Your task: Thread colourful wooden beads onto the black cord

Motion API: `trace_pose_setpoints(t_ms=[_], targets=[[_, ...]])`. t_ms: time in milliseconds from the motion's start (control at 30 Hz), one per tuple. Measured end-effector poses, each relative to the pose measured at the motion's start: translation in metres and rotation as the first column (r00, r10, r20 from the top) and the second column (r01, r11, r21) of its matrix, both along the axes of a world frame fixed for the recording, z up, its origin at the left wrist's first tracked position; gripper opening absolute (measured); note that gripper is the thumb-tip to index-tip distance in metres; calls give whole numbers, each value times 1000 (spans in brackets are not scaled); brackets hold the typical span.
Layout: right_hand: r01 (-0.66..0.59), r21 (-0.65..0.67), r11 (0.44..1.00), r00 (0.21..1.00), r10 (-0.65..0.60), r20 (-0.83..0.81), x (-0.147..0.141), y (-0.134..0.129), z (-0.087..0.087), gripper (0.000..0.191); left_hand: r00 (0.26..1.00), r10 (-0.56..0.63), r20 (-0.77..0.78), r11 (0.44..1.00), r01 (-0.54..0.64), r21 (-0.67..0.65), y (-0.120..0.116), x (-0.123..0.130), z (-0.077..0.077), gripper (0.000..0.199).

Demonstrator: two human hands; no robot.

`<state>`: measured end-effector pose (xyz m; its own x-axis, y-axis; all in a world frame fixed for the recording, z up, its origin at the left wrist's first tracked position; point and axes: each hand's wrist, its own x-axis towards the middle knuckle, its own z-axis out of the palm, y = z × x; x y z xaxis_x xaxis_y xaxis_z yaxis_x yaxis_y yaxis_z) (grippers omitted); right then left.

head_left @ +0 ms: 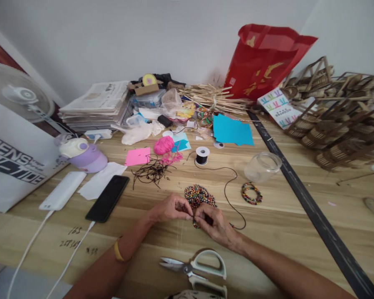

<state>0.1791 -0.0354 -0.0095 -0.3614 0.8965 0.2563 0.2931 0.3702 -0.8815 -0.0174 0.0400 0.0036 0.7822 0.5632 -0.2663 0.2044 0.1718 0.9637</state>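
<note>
My left hand [174,207] and my right hand [213,222] meet fingertip to fingertip, each pinched, over the wooden table [174,243]. What they pinch looks like the dark cord, with a few beads just under the fingertips; the exact spot is too small to tell. Right behind my hands lies a pile of multicoloured beads [199,194]. Thin black cord [226,191] curves from a white-rimmed spool [202,156] round to beside my right hand. A finished-looking beaded ring [252,194] lies to the right. Scissors [187,268] rest in front, blades pointing left.
A clear jar [262,167] lies at the right, near a black strip [311,207]. Cut black cords [151,171], pink yarn [163,145] and a phone [107,198] are at the left. Baskets [339,120], a red bag [264,62] and newspapers [95,104] stand farther back.
</note>
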Motion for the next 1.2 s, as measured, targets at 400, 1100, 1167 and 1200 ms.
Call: trace_pose_setpoints(t_ms=[400, 1100, 1167, 1200], targets=[[-5, 3, 1000, 1000, 5, 5, 0, 0, -1, 14, 1000, -1, -8, 1000, 1, -14, -2, 1, -1, 28], [-14, -7, 1000, 1000, 14, -8, 0, 1, -2, 14, 999, 24, 31, 999, -23, -49, -2, 4, -1, 28], [-13, -19, 1000, 1000, 12, -14, 0, 0, -3, 14, 999, 27, 21, 998, -26, -49, -1, 4, -1, 29], [-12, -28, 1000, 1000, 11, -14, 0, 0, -3, 13, 999, 30, 13, 998, -30, -50, -1, 4, -1, 29]])
